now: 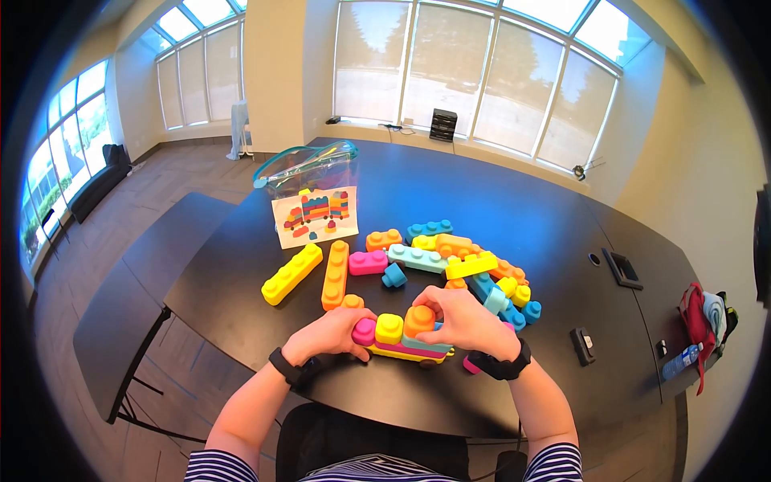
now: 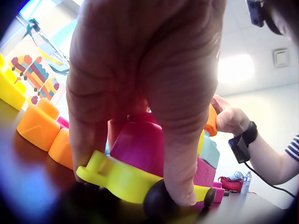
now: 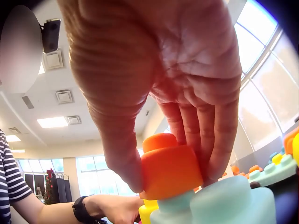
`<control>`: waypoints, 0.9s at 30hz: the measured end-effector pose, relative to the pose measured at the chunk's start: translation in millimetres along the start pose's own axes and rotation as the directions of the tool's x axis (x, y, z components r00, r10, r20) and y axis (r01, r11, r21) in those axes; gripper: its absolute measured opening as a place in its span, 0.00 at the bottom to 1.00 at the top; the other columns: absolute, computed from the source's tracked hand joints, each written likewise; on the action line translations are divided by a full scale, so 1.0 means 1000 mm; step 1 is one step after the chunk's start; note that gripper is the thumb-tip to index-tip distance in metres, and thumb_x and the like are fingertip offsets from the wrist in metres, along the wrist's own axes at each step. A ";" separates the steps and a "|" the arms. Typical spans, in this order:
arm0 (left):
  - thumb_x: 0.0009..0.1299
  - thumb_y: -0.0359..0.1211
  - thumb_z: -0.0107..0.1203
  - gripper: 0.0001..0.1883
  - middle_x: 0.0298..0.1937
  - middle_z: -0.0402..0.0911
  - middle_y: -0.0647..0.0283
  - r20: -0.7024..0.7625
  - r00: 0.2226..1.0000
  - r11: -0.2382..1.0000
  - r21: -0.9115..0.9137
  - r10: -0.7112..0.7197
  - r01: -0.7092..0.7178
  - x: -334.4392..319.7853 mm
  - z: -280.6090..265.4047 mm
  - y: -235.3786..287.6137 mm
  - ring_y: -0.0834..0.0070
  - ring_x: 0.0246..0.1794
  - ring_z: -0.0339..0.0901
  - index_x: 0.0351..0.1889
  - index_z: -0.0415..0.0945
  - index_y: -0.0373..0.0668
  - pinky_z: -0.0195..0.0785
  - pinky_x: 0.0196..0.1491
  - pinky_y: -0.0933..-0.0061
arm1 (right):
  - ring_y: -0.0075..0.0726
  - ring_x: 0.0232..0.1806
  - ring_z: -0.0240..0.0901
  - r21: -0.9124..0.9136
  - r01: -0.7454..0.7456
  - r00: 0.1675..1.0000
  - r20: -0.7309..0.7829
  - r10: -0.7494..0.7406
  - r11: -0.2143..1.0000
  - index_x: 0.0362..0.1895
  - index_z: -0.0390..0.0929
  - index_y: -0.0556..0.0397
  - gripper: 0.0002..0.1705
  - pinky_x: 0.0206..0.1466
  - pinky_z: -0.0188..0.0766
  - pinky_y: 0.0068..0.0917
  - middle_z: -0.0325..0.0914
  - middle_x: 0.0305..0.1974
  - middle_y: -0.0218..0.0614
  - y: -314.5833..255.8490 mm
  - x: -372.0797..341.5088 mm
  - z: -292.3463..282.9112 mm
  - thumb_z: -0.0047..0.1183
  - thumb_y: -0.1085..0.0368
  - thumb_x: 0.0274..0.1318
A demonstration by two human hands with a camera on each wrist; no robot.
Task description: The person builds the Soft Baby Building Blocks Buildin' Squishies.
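Observation:
A toy car of building blocks stands near the table edge: a yellow wheeled base (image 2: 126, 179) with dark wheels (image 2: 159, 200), a pink layer, then blocks on top. My left hand (image 1: 333, 331) straddles its left end, thumb and fingers gripping both sides around the pink block (image 2: 138, 147). Between the hands sits a yellow block (image 1: 389, 328). With thumb and fingers, my right hand (image 1: 474, 321) pinches an orange block (image 3: 170, 172). That block is close over a stud of the light teal block (image 3: 233, 200) at the car's right end.
Loose blocks lie beyond the hands, including a long yellow one (image 1: 291, 275), a long orange one (image 1: 335, 275) and a blue one (image 1: 394, 275). Behind them stands a clear bag (image 1: 315, 173) with a picture card. A water bottle (image 1: 681, 363) and red bag (image 1: 692, 321) are far right.

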State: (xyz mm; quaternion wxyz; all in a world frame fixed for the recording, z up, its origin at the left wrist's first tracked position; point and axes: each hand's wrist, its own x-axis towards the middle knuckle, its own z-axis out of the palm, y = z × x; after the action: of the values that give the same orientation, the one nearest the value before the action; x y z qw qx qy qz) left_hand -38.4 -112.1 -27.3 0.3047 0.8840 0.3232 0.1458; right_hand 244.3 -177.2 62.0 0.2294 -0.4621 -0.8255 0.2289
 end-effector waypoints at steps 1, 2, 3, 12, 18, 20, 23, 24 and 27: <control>0.51 0.40 0.85 0.41 0.54 0.86 0.52 -0.002 1.000 1.000 0.000 -0.004 0.004 0.000 0.000 0.001 0.50 0.59 0.82 0.63 0.78 0.41 0.75 0.61 0.58 | 0.41 0.43 0.87 -0.037 0.005 1.000 -0.007 -0.005 0.999 0.50 0.79 0.60 0.26 0.54 0.81 0.31 0.88 0.40 0.44 0.001 0.000 0.002 0.75 0.62 0.50; 0.51 0.40 0.85 0.41 0.54 0.86 0.52 -0.004 1.000 1.000 0.001 -0.008 0.008 -0.001 0.000 0.001 0.50 0.59 0.82 0.63 0.78 0.41 0.75 0.61 0.58 | 0.42 0.43 0.87 -0.072 0.009 1.000 -0.013 -0.010 0.997 0.50 0.79 0.60 0.26 0.53 0.81 0.32 0.88 0.40 0.45 0.001 -0.001 0.005 0.76 0.62 0.50; 0.51 0.40 0.84 0.41 0.54 0.86 0.52 -0.001 1.000 1.000 0.002 -0.009 0.009 -0.001 0.000 0.002 0.50 0.59 0.82 0.63 0.78 0.41 0.75 0.61 0.58 | 0.44 0.42 0.87 -0.069 0.016 1.000 -0.023 -0.018 0.998 0.49 0.78 0.60 0.26 0.52 0.81 0.32 0.87 0.39 0.45 0.002 -0.001 0.006 0.76 0.61 0.50; 0.51 0.41 0.84 0.41 0.55 0.85 0.52 0.015 1.000 0.999 0.021 -0.025 0.024 0.000 0.000 0.002 0.50 0.60 0.81 0.63 0.78 0.41 0.75 0.62 0.57 | 0.61 0.45 0.83 -0.113 0.064 0.996 -0.050 -0.070 0.992 0.49 0.74 0.57 0.27 0.49 0.80 0.45 0.84 0.38 0.51 0.003 -0.006 0.013 0.75 0.62 0.50; 0.51 0.41 0.85 0.42 0.56 0.85 0.51 0.019 0.999 0.999 0.016 -0.036 0.036 -0.001 0.000 0.003 0.50 0.60 0.81 0.63 0.78 0.39 0.75 0.62 0.57 | 0.62 0.46 0.83 -0.097 0.091 0.995 -0.041 -0.095 0.991 0.50 0.73 0.56 0.28 0.49 0.80 0.46 0.85 0.39 0.51 0.008 -0.005 0.013 0.76 0.63 0.50; 0.51 0.41 0.85 0.42 0.56 0.85 0.51 0.026 0.999 0.999 0.013 -0.045 0.044 -0.001 0.000 0.004 0.50 0.60 0.81 0.63 0.78 0.39 0.75 0.62 0.57 | 0.62 0.46 0.83 -0.098 0.099 0.994 -0.044 -0.104 0.990 0.51 0.74 0.55 0.28 0.49 0.80 0.45 0.85 0.39 0.51 0.010 -0.006 0.014 0.76 0.63 0.50; 0.51 0.42 0.85 0.42 0.56 0.85 0.51 0.014 0.999 0.999 0.031 -0.039 0.039 -0.001 0.001 0.002 0.50 0.60 0.81 0.63 0.78 0.39 0.75 0.62 0.57 | 0.55 0.44 0.85 -0.114 0.084 0.996 -0.032 -0.088 0.990 0.52 0.77 0.54 0.28 0.50 0.80 0.39 0.85 0.40 0.46 0.010 -0.007 0.011 0.76 0.60 0.52; 0.51 0.42 0.85 0.42 0.56 0.85 0.51 0.015 0.999 0.999 0.023 -0.036 0.036 -0.001 0.001 0.001 0.50 0.60 0.81 0.63 0.78 0.39 0.75 0.62 0.57 | 0.55 0.44 0.85 -0.114 0.085 0.996 -0.029 -0.089 0.990 0.52 0.77 0.54 0.28 0.50 0.80 0.39 0.85 0.40 0.47 0.010 -0.007 0.011 0.76 0.60 0.52; 0.51 0.42 0.85 0.42 0.55 0.85 0.51 0.017 0.999 1.000 0.005 -0.031 0.031 -0.001 0.002 -0.001 0.49 0.60 0.81 0.63 0.77 0.39 0.75 0.62 0.57 | 0.55 0.44 0.84 -0.109 0.089 0.996 -0.022 -0.092 0.990 0.53 0.76 0.54 0.28 0.50 0.79 0.39 0.85 0.40 0.47 0.010 -0.006 0.011 0.76 0.60 0.52</control>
State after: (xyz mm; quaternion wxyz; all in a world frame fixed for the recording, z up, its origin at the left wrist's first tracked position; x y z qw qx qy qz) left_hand -38.9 -113.2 -29.4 0.3077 0.8809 0.3343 0.1326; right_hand 247.7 -179.7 46.6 0.2254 -0.4388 -0.8536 0.1673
